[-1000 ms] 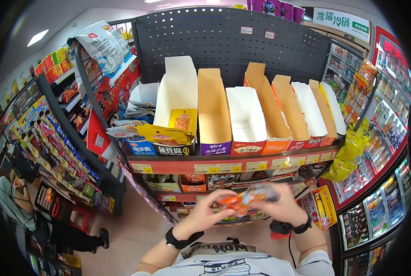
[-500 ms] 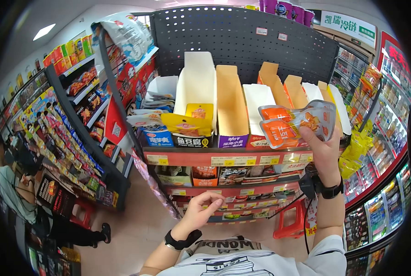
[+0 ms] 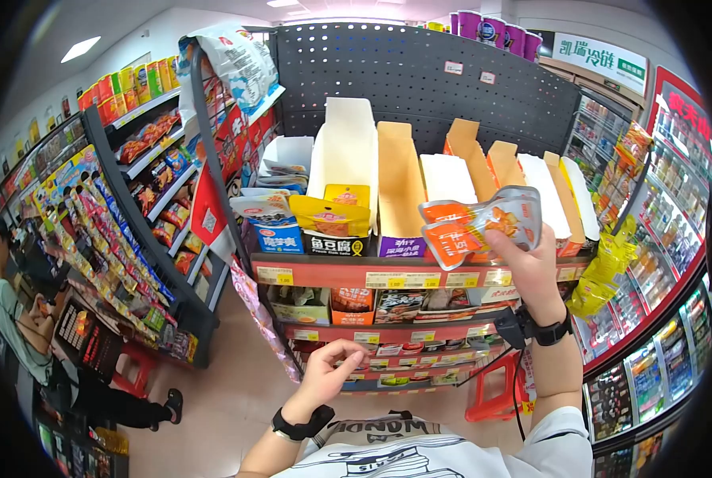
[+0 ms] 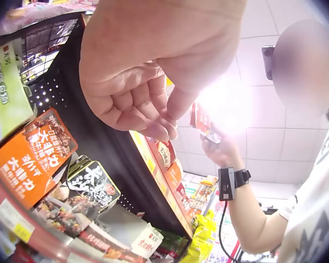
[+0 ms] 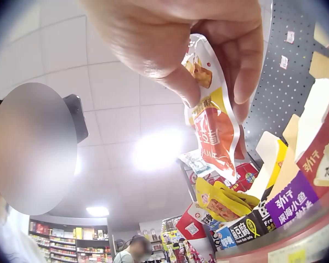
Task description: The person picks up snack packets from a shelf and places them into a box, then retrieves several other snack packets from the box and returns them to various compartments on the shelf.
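My right hand [image 3: 531,263] pinches a pair of fanned orange-and-silver snack packets [image 3: 459,231] between thumb and fingers. In the head view they overlap the fronts of the open display boxes right of the middle of the top shelf. The right wrist view shows a packet [image 5: 211,129] hanging down from the thumb and fingers, edge partly turned to the camera. Lower and to the left, my left hand [image 3: 328,373] hovers before the lower shelves with its fingers loosely curled. Nothing shows in that hand [image 4: 153,71] in the left wrist view.
Along the top shelf stand tall open boxes, among them a brown one [image 3: 400,175] and a white one [image 3: 447,177]. Yellow packets [image 3: 332,215] fill the fish tofu box at left. A red stool [image 3: 491,390] stands below right; another person [image 3: 33,327] is at far left.
Both hands were together on the packets low down. The left hand has let go and stayed low, while the right has raised the packets to the top shelf and then shifted slightly left.
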Motion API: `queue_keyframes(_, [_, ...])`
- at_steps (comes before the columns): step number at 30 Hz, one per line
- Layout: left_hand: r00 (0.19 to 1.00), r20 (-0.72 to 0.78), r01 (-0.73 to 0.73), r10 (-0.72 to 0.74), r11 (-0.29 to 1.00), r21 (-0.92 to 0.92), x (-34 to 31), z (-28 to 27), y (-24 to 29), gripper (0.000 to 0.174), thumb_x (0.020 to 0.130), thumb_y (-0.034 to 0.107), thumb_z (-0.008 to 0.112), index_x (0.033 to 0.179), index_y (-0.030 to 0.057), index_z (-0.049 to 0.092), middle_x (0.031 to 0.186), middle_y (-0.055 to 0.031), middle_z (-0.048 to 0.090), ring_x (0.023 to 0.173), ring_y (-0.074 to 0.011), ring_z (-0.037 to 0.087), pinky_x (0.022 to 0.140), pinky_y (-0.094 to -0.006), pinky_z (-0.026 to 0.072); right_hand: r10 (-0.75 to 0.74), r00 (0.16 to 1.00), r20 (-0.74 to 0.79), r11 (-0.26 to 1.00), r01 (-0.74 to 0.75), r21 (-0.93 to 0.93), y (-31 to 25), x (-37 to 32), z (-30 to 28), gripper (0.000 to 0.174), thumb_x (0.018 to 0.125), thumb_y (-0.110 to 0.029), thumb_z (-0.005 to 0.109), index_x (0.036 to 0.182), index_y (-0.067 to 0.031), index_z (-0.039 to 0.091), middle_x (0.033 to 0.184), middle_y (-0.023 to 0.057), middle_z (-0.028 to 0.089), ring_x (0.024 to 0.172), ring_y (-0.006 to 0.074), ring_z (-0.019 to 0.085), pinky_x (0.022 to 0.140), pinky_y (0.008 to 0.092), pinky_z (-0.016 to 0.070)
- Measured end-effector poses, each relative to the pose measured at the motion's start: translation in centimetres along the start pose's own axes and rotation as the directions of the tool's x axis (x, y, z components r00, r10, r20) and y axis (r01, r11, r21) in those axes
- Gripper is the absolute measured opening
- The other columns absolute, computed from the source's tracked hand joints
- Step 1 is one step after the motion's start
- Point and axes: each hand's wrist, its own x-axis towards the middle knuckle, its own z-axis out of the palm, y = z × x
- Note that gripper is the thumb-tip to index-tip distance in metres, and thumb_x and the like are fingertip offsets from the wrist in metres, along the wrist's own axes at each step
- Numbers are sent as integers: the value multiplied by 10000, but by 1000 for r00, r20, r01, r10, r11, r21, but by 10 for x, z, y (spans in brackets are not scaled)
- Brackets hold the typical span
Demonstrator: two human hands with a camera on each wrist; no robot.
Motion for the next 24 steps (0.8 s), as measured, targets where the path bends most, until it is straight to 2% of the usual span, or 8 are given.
queue_keyframes(3, [1000,-3,27,-27,998,54,-3,-5,1,115,885,86,530,939,-1,584,868,-38,620,815,-84,577,727,-231,467,13,1000,15,1000,-13,-7,3,1,-2,242,797,-127,661,986,7,592,865,27,628,740,59,555,631,205,446])
queue_keyframes(5, [1000,6,5,-5,999,33,-4,-4,1,112,882,75,532,944,-1,587,873,-42,621,819,-85,579,726,-231,469,-9,1000,7,999,9,31,4,2,-6,248,796,-139,664,984,6,592,858,22,626,726,58,554,619,208,446])
queue_keyframes(7, [997,-52,47,-49,998,-31,-7,-3,5,82,870,41,541,917,-5,589,845,-51,614,794,-115,588,726,-252,486,-10,999,-45,999,9,-41,0,4,-16,247,792,-146,669,969,8,591,845,22,624,700,57,550,600,210,444])
queue_keyframes(11, [998,-66,15,-14,1000,20,-9,-8,-1,87,866,40,544,919,-11,591,840,-62,617,790,-129,595,726,-258,485,-220,931,-291,975,206,-79,-8,14,-44,239,791,-147,672,958,0,586,813,29,622,641,64,551,536,205,444])
queue_keyframes(17, [998,-55,-1,3,999,40,-9,-9,-9,102,867,73,555,902,-16,592,837,-68,617,780,-127,590,713,-257,472,-222,922,-316,966,165,-197,-5,27,-83,245,804,-139,652,987,8,581,838,44,624,692,74,567,572,202,447])
queue_keyframes(20, [998,-48,41,-40,999,22,-9,-4,-6,94,859,55,561,910,-12,602,848,-49,612,790,-96,568,729,-229,448,-264,963,-63,876,212,-433,25,36,-93,282,807,-134,638,1044,9,588,857,41,632,728,72,557,620,220,437])
queue_keyframes(23, [997,-26,68,-68,998,-4,-9,-1,-6,96,860,58,560,909,-14,600,852,-52,612,795,-97,567,735,-231,445,-117,993,-16,802,85,-591,55,39,-96,298,796,-215,649,1025,-27,608,815,105,631,685,179,578,639,288,448])
queue_keyframes(24, [997,-31,67,-67,998,-1,-9,-1,-8,96,861,58,558,909,-14,599,854,-53,612,798,-99,567,737,-231,445,-119,993,-22,802,83,-591,56,39,-96,298,796,-215,649,1025,-27,608,815,105,631,685,179,578,639,288,448])
